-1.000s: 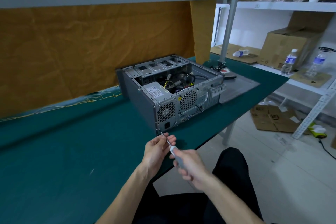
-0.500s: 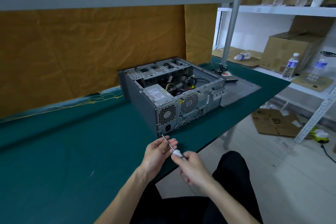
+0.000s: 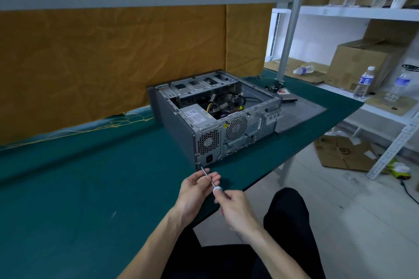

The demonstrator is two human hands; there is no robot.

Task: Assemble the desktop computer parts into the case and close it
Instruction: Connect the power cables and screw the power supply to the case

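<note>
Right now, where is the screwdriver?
In the head view, the screwdriver sits low centre, held between both hands: the right hand on its handle, the left hand around the shaft, tip near the computer case rear bottom corner.

A desktop computer case lies on its side on the green table, top open, cables and a power supply visible inside. The right hand grips the handle of a screwdriver whose shaft points at the case's lower rear corner; the left hand pinches the shaft. The side panel lies flat beside the case, before white shelves with water bottles and boxes
</note>
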